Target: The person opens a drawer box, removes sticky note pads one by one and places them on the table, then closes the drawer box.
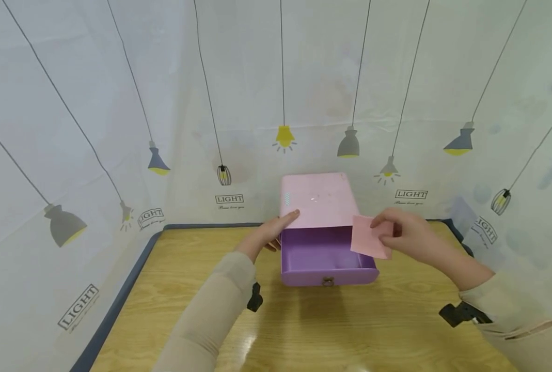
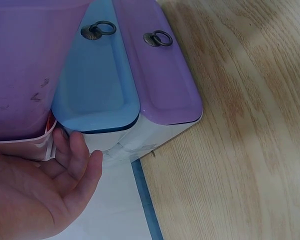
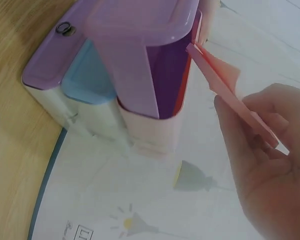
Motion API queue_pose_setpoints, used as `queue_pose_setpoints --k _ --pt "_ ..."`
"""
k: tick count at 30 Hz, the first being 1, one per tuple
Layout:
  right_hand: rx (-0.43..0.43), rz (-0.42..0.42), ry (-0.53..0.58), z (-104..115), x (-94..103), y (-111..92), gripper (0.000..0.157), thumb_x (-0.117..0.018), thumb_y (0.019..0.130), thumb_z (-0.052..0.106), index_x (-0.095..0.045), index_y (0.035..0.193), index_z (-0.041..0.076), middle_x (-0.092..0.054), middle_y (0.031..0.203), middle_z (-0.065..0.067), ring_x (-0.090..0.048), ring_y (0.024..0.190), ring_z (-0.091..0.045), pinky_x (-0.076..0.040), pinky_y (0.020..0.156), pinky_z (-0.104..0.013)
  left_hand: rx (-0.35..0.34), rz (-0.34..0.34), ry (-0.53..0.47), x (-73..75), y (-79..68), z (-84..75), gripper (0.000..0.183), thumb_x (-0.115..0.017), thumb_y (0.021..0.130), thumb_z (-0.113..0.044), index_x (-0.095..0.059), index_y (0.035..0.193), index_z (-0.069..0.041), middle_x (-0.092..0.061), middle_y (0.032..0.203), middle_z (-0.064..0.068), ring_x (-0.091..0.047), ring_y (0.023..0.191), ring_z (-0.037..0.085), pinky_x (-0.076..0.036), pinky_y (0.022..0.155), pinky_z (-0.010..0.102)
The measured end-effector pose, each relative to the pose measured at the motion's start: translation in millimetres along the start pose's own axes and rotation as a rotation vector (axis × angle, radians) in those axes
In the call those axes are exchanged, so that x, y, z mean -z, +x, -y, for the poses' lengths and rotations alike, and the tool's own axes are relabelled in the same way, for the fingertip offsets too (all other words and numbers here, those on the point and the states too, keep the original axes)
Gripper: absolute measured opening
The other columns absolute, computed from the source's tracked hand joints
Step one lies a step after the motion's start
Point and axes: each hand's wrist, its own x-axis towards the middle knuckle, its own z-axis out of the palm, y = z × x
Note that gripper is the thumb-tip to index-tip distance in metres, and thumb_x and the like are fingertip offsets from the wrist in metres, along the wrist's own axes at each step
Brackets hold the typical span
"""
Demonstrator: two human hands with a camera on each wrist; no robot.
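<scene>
Head: lamp-printed backdrop (image 1: pixel 257 88) behind cabinet (image 1: pixel 317 206)

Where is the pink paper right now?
In the head view, the pink paper is right of centre, pinched by the right hand, its left part overlapping the right side of the open purple drawer.

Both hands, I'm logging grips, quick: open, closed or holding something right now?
Left hand: open, resting against the pink cabinet.
Right hand: closed, pinching the pink paper.
</scene>
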Motion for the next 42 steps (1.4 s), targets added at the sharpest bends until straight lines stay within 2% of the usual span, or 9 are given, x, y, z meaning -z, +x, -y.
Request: queue_pose_setpoints --k 6,11,16,22,25,28,33,37,42 --pt "-0.065 -0.045 -0.118 -8.8 10.8 -12.2 0.022 -0.064 0.083 -0.005 -0.071 0.096 0.011 -0.055 0.083 -0.001 -0.047 0.066 -0.014 -0.041 0.055 -0.026 0.001 -0.014 0.014 -0.2 -0.2 -2.0 0.108 -0.036 0.078 -0.087 -0.041 0.143 -0.002 -0.059 0.111 0.020 -0.060 0.091 0.033 -0.052 0.077 0.046" --pt "-0.086 -0.090 -0.140 -19.2 9.7 -19.5 0.020 -0.063 0.085 -0.005 -0.074 0.092 0.009 -0.054 0.084 -0.002 -0.045 0.068 -0.014 -0.039 0.055 -0.025 0.008 -0.024 0.009 0.3 -1.1 -2.0 0.107 -0.036 0.078 -0.087 -0.042 0.143 -0.001 -0.059 0.110 0.020 -0.060 0.090 0.033 -0.052 0.077 0.045" --pt "-0.186 -0.104 -0.145 -32.9 5.6 -27.4 0.018 -0.060 0.092 0.002 -0.074 0.103 0.006 -0.057 0.086 -0.002 -0.045 0.063 -0.014 -0.039 0.051 -0.026 0.012 -0.031 0.007 0.1 -1.9 -1.8 0.108 -0.036 0.078 -0.087 -0.041 0.143 -0.001 -0.059 0.112 0.020 -0.060 0.090 0.033 -0.052 0.077 0.045" --pt "-0.249 -0.049 -0.088 -59.7 -6.4 -32.3 0.024 -0.053 0.097 0.003 -0.068 0.116 0.000 -0.063 0.099 -0.013 -0.039 0.049 -0.013 -0.037 0.044 -0.027 0.015 -0.039 0.007 -0.5 -3.6 -2.6 0.109 -0.036 0.078 -0.088 -0.041 0.143 -0.001 -0.058 0.114 0.020 -0.060 0.091 0.034 -0.052 0.078 0.046" --pt "-0.273 -0.029 -0.055 -74.3 -15.1 -32.8 0.023 -0.055 0.095 0.001 -0.067 0.114 -0.004 -0.062 0.097 -0.015 -0.043 0.056 -0.013 -0.040 0.047 -0.027 0.013 -0.037 0.004 -0.4 -4.3 -3.2 0.109 -0.036 0.078 -0.088 -0.040 0.143 0.000 -0.058 0.115 0.020 -0.060 0.091 0.034 -0.052 0.077 0.046" --pt "-0.287 -0.015 -0.072 -87.3 -23.3 -32.9 0.023 -0.059 0.090 -0.001 -0.067 0.112 -0.004 -0.061 0.095 -0.014 -0.048 0.066 -0.018 -0.042 0.052 -0.029 0.011 -0.034 -0.004 -0.7 -4.0 -3.2 0.108 -0.037 0.078 -0.087 -0.040 0.143 0.000 -0.058 0.113 0.019 -0.060 0.091 0.034 -0.052 0.078 0.046" --pt "-0.278 0.013 -0.110 -107.2 -39.2 -34.8 0.030 -0.063 0.085 -0.004 -0.063 0.115 -0.004 -0.058 0.105 -0.020 -0.057 0.082 -0.034 -0.049 0.064 -0.044 0.011 -0.037 -0.010 -1.4 -2.6 -2.4 0.107 -0.038 0.078 -0.087 -0.042 0.141 -0.001 -0.059 0.108 0.018 -0.060 0.091 0.033 -0.052 0.080 0.048" --pt "-0.256 0.013 -0.126 -120.4 -53.8 -35.7 0.040 -0.068 0.077 -0.010 -0.061 0.115 -0.007 -0.055 0.115 -0.025 -0.053 0.107 -0.045 -0.047 0.083 -0.056 0.015 -0.038 -0.021 -1.6 -3.6 -1.9 0.108 -0.039 0.077 -0.087 -0.042 0.141 -0.001 -0.059 0.109 0.018 -0.060 0.092 0.033 -0.051 0.084 0.051" --pt "-0.285 0.025 -0.077 -129.9 -69.2 -35.8 0.047 -0.072 0.070 -0.012 -0.059 0.115 -0.012 -0.054 0.115 -0.031 -0.051 0.108 -0.050 -0.045 0.087 -0.059 0.015 -0.037 -0.020 -1.6 -6.1 -1.6 0.107 -0.038 0.078 -0.087 -0.041 0.142 0.000 -0.059 0.111 0.018 -0.059 0.092 0.033 -0.050 0.084 0.050"
